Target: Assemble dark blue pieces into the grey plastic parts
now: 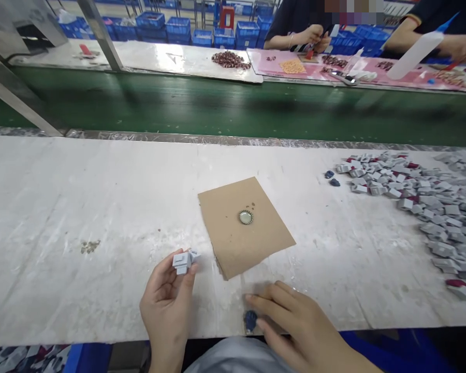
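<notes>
My left hand [169, 295] pinches a small light-grey plastic part [181, 262] between thumb and fingertips, above the white table. Near the front edge, my right hand [295, 321] has its thumb and index finger apart beside a small dark-blue piece [250, 320]. The thumb tip is close to the piece's right side; whether it touches I cannot tell. Between and beyond the hands lies a brown cardboard sheet [233, 246]. On it rests a bottle cap [246, 217], hollow side up, with a few brown crumbs nearby.
Many grey parts [446, 210], some with dark-red bits, are heaped at the right. Two dark-blue pieces [334, 183] lie beside the heap. A green conveyor belt [178, 103] crosses behind the table. Beyond it, two people work at a pink-covered bench [267, 67]. A metal post [101, 36] stands left.
</notes>
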`<state>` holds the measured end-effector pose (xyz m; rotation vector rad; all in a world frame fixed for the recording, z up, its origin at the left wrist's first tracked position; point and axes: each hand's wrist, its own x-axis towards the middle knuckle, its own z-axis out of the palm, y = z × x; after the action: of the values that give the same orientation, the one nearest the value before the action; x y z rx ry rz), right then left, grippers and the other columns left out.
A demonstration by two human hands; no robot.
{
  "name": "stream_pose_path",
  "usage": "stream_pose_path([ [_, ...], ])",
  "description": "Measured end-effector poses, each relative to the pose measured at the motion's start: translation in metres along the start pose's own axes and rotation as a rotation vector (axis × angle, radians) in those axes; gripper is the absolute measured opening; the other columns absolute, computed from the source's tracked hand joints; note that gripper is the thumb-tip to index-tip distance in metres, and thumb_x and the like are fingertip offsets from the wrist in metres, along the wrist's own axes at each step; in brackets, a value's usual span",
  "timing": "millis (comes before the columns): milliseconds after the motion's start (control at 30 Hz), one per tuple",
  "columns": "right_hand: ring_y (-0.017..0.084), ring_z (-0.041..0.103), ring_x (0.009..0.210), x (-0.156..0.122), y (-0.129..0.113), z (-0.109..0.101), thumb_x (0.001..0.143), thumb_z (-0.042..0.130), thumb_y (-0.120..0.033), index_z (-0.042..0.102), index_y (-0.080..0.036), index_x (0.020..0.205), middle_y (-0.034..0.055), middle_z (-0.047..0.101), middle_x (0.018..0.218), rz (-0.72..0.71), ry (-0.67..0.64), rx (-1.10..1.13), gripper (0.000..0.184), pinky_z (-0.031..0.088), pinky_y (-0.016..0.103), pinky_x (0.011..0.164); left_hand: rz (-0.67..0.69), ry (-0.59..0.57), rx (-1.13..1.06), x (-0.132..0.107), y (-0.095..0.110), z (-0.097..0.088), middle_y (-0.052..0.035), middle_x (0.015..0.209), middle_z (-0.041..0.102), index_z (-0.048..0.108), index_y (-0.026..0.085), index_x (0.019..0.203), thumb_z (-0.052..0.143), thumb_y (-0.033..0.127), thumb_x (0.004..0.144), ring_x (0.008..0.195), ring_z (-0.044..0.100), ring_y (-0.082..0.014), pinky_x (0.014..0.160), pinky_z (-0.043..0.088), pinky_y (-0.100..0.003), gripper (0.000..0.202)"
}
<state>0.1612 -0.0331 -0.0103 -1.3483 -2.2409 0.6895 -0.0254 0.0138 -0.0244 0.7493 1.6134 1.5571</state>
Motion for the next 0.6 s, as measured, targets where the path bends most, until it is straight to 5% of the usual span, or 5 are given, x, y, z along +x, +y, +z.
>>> stream_pose_path([
  [133, 0.017, 0.060, 0.068, -0.002, -0.003, 0.006, 0.085, 0.051, -0.019, 0.063, -0.019, 0.098, 0.0049, 0.063, 0.077, -0.064, 0.008, -0.086, 0.018, 0.050, 0.027, 0.054, -0.018, -0.131, -0.042, -0.006, 0.001, -0.011, -0.0025, 0.080, 0.074, 0.070, 0.019, 0.083, 0.076, 0.016, 0.064, 0.075, 0.070, -0.0160, 0.064, 0.056, -0.015, 0.020],
  [333, 0.014, 0.063, 0.070, 0.004, -0.009, 0.002, 0.081, 0.049, -0.009, 0.060, -0.022, 0.088, 0.0021, 0.064, 0.080, 0.086, -0.126, 0.156, 0.018, 0.053, 0.023, 0.057, 0.064, -0.335, -0.203, -0.019, 0.005, -0.021, -0.0006, 0.083, 0.075, 0.069, 0.027, 0.084, 0.074, 0.015, 0.069, 0.082, 0.069, -0.0195, 0.071, 0.057, -0.022, 0.019],
  [467, 0.010, 0.059, 0.060, 0.021, -0.023, -0.020, 0.080, 0.051, -0.007, 0.056, -0.021, 0.093, 0.0013, 0.061, 0.077, 0.112, 0.121, 0.340, 0.020, 0.051, 0.018, 0.051, 0.198, -0.331, -0.172, -0.027, 0.011, -0.018, 0.0008, 0.082, 0.074, 0.070, 0.026, 0.085, 0.074, 0.012, 0.068, 0.077, 0.070, -0.0174, 0.069, 0.057, -0.021, 0.022],
  [600, 0.013, 0.063, 0.074, 0.035, -0.043, -0.035, 0.077, 0.055, -0.003, 0.058, -0.021, 0.102, 0.0045, 0.063, 0.087, 0.020, 0.328, 0.322, 0.030, 0.054, 0.019, 0.059, 0.342, -0.246, -0.111, -0.036, 0.016, -0.014, 0.0025, 0.080, 0.074, 0.070, 0.024, 0.082, 0.075, 0.011, 0.066, 0.075, 0.069, -0.0144, 0.070, 0.056, -0.019, 0.021],
])
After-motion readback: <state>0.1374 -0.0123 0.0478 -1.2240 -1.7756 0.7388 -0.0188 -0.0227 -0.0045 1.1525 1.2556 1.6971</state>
